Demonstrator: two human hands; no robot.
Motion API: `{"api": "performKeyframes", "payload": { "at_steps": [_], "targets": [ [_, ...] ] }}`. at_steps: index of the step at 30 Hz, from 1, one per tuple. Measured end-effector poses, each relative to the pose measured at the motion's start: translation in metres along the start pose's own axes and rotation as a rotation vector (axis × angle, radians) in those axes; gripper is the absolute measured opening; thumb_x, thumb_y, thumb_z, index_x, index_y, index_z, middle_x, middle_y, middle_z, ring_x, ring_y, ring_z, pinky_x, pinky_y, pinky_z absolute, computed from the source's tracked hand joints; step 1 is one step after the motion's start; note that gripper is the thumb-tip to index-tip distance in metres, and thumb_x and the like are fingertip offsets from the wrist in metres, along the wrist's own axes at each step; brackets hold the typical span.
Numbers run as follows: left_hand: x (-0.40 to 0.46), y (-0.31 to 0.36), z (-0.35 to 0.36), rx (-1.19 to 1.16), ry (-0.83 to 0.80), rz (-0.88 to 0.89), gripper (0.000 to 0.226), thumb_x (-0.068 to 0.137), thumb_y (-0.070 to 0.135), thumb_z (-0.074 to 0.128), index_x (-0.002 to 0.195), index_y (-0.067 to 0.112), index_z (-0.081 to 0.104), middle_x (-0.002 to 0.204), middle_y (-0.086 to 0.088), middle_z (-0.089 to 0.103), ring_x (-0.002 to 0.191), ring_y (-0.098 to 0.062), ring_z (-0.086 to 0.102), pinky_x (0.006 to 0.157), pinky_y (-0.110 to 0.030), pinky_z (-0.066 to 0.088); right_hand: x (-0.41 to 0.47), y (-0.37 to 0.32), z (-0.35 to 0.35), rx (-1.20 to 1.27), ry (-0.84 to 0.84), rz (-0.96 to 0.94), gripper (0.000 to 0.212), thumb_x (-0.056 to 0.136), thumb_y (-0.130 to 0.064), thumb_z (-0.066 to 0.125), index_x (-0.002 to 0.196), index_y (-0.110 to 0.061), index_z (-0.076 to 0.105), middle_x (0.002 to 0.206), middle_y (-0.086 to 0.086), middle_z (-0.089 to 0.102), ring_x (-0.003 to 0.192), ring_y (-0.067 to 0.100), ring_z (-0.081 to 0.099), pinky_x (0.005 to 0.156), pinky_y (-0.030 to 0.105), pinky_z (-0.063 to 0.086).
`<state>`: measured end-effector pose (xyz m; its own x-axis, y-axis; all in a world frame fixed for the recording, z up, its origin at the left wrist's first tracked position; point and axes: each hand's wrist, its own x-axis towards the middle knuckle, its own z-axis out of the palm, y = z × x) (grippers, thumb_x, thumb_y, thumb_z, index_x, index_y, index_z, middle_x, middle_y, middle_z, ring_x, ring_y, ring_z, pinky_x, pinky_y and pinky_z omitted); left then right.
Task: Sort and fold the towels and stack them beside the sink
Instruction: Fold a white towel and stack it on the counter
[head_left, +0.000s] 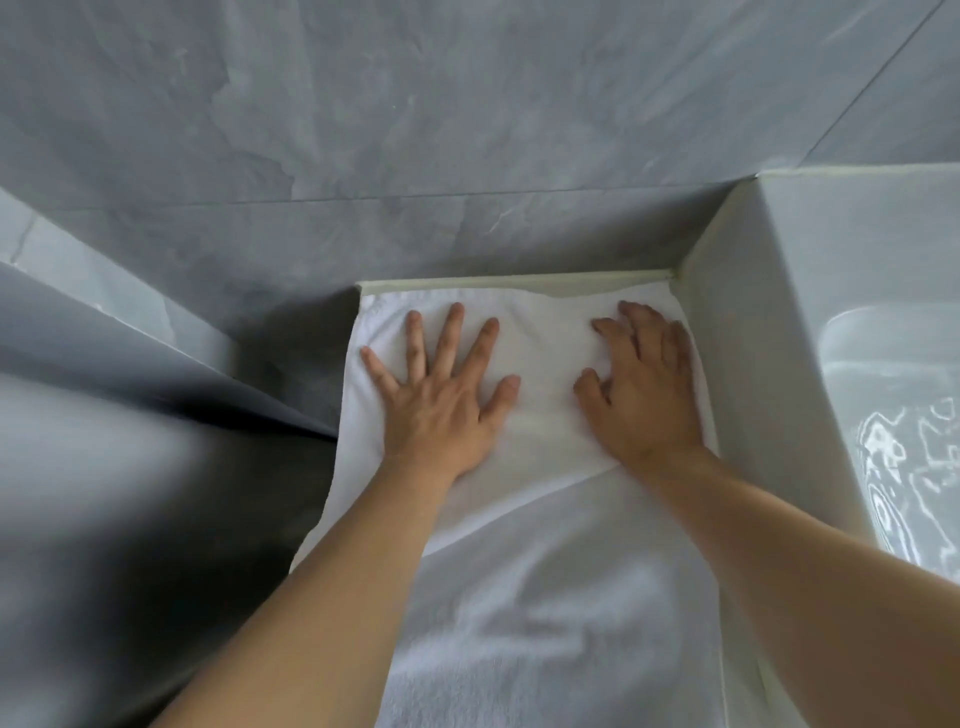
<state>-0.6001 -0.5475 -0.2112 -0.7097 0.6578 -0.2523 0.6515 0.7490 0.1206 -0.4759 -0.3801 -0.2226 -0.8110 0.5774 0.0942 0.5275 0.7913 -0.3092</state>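
Note:
A white folded towel (540, 358) lies flat on a narrow ledge in the corner between the grey wall and the sink's raised side. My left hand (441, 395) presses on its left half with fingers spread and straight. Over the towel's right half rests my right hand (644, 384), palm down and fingers slightly bent, close to the sink wall. More white towel cloth (561, 613) lies underneath and runs toward me, rumpled and blurred.
The white sink (904, 415) with a glossy basin stands at the right, its side wall (737, 312) bordering the towel. Grey marbled wall tiles (415, 130) fill the back. A grey sloping surface (130, 389) drops away at the left.

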Motion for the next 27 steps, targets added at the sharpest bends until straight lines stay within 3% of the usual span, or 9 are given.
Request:
{"api": "performKeyframes", "payload": {
  "at_steps": [3, 7, 11, 13, 16, 19, 23, 27],
  "targets": [
    [0.008, -0.002, -0.003, -0.028, 0.004, -0.058, 0.062, 0.093, 0.067, 0.005, 0.150, 0.052, -0.014, 0.162, 0.014, -0.024, 0.148, -0.027, -0.027, 0.107, -0.075, -0.012, 0.009, 0.006, 0.001, 0.041, -0.071, -0.056, 0.060, 0.088, -0.042, 0.030, 0.140, -0.023, 0.051, 0.154, 0.003, 0.039, 0.144, 0.024, 0.031, 0.120, 0.042, 0.014],
    [0.014, -0.006, -0.002, 0.007, 0.014, -0.063, 0.063, 0.091, 0.069, 0.007, 0.147, 0.056, -0.017, 0.162, 0.012, -0.025, 0.148, -0.028, -0.027, 0.107, -0.075, -0.008, 0.019, 0.011, -0.003, -0.045, -0.189, -0.009, 0.072, 0.085, -0.061, 0.013, 0.151, -0.037, 0.030, 0.163, -0.007, 0.017, 0.151, 0.017, 0.010, 0.119, 0.037, 0.001],
    [0.020, -0.008, -0.004, 0.022, -0.005, -0.062, 0.063, 0.089, 0.075, 0.005, 0.142, 0.060, -0.024, 0.160, 0.009, -0.032, 0.145, -0.032, -0.032, 0.107, -0.076, -0.009, 0.026, 0.016, -0.006, -0.088, -0.231, 0.040, 0.070, 0.087, -0.066, 0.018, 0.153, -0.041, 0.020, 0.164, -0.009, 0.007, 0.151, 0.015, 0.000, 0.119, 0.041, -0.006],
    [0.021, -0.008, -0.004, 0.036, -0.016, -0.047, 0.063, 0.088, 0.076, 0.004, 0.139, 0.060, -0.028, 0.159, 0.009, -0.034, 0.145, -0.033, -0.034, 0.106, -0.077, -0.009, 0.022, 0.013, -0.001, -0.111, -0.161, 0.053, 0.069, 0.091, -0.061, 0.018, 0.154, -0.033, 0.024, 0.164, -0.001, 0.012, 0.151, 0.021, 0.006, 0.120, 0.043, -0.003],
    [0.023, -0.008, -0.006, 0.041, -0.035, -0.046, 0.065, 0.088, 0.077, 0.006, 0.139, 0.059, -0.029, 0.158, 0.008, -0.035, 0.144, -0.033, -0.035, 0.105, -0.077, -0.010, 0.016, 0.005, 0.002, -0.090, -0.044, -0.029, 0.061, 0.094, -0.043, 0.029, 0.145, -0.014, 0.045, 0.159, 0.012, 0.028, 0.148, 0.030, 0.022, 0.122, 0.046, 0.006],
    [0.024, -0.008, -0.013, 0.006, -0.093, -0.030, 0.068, 0.088, 0.079, 0.011, 0.143, 0.058, -0.023, 0.158, 0.009, -0.034, 0.144, -0.027, -0.035, 0.105, -0.076, -0.013, 0.018, 0.006, 0.001, -0.037, -0.013, -0.064, 0.052, 0.090, -0.038, 0.037, 0.131, -0.013, 0.056, 0.156, 0.010, 0.034, 0.146, 0.030, 0.026, 0.121, 0.048, 0.010],
    [0.029, -0.004, -0.017, 0.014, -0.002, 0.026, 0.065, 0.092, 0.070, 0.009, 0.151, 0.050, -0.011, 0.160, 0.010, -0.021, 0.148, -0.022, -0.024, 0.112, -0.067, -0.014, 0.019, 0.005, 0.001, 0.012, -0.039, 0.003, 0.050, 0.085, -0.043, 0.037, 0.123, -0.016, 0.055, 0.158, 0.007, 0.029, 0.147, 0.031, 0.021, 0.121, 0.045, 0.013],
    [0.039, -0.011, -0.020, 0.001, -0.037, 0.106, 0.060, 0.099, 0.060, 0.015, 0.154, 0.046, -0.004, 0.163, 0.008, -0.014, 0.149, -0.020, -0.016, 0.120, -0.050, -0.008, 0.021, 0.005, 0.000, -0.053, -0.047, -0.007, 0.046, 0.085, -0.042, 0.037, 0.121, -0.016, 0.050, 0.161, 0.008, 0.023, 0.149, 0.030, 0.015, 0.120, 0.051, 0.006]
  ]
}}
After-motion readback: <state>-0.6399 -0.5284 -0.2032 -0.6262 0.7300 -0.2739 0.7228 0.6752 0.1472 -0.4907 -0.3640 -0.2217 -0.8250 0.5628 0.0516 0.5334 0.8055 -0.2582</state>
